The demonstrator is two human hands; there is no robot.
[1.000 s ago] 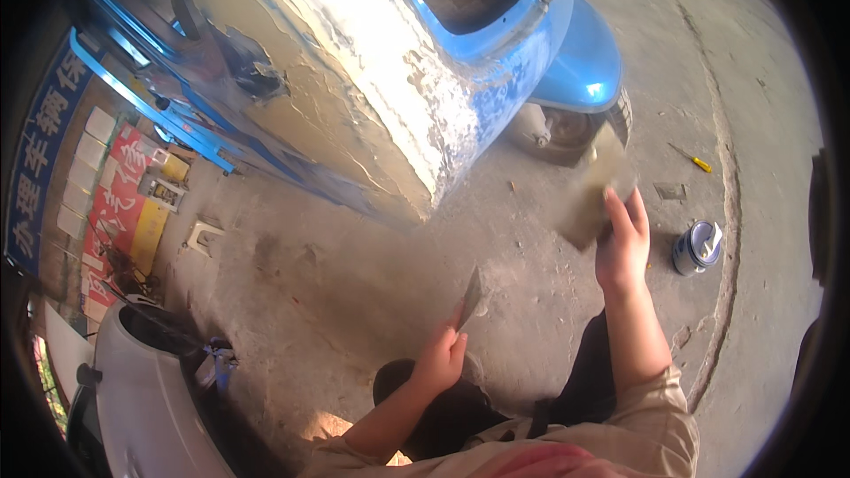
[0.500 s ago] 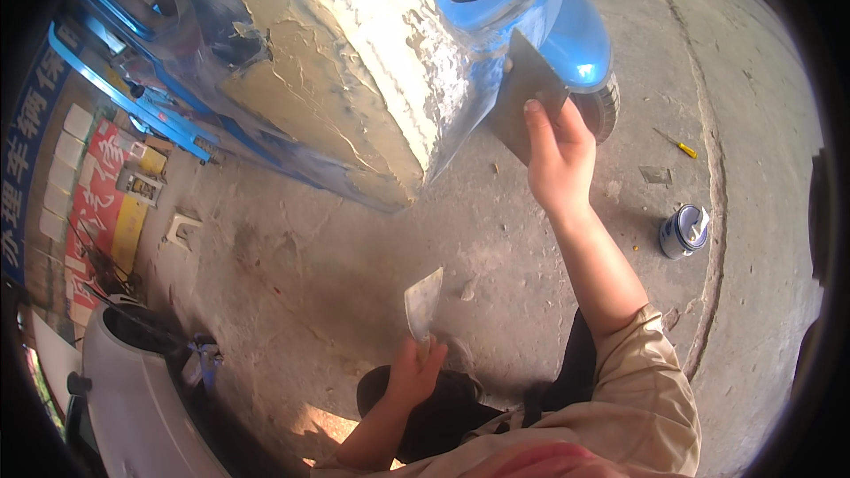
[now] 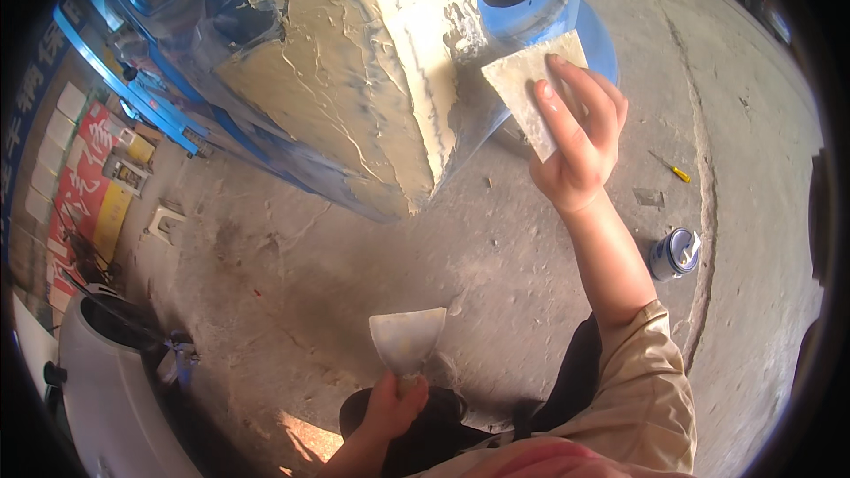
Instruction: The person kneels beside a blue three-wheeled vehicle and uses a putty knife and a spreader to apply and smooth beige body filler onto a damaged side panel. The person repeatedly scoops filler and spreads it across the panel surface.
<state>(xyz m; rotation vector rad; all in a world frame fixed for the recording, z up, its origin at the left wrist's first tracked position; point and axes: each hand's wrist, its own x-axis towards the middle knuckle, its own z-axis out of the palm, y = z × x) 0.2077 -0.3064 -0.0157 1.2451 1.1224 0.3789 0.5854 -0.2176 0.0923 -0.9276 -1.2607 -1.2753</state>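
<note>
A blue car body panel [image 3: 199, 106] fills the upper part of the view, coated with ridged, cream-coloured putty [image 3: 332, 93]. My right hand [image 3: 584, 137] is closed on a thin, pale putty spreader [image 3: 524, 88], thumb and fingers across its broad face. That spreader is near the panel's right side, below the dark opening; whether its edge touches the metal I cannot tell. Low in the middle, my left hand [image 3: 394, 405] grips a putty knife [image 3: 407, 336] by its handle, with the wide blade pointing up and away from the car.
On the concrete floor to the right stand a lidded can [image 3: 675, 254] with something white on top and a yellow-handled screwdriver [image 3: 678, 173]. A small white stool [image 3: 163, 223] is at the left. Lower left is a pale vehicle [image 3: 115, 389], with signboards [image 3: 88, 164] behind it.
My right hand has turned the spreader so its pale face shows, shifting slightly right. My left hand has moved down and left, and the putty knife's blade now shows broadside.
</note>
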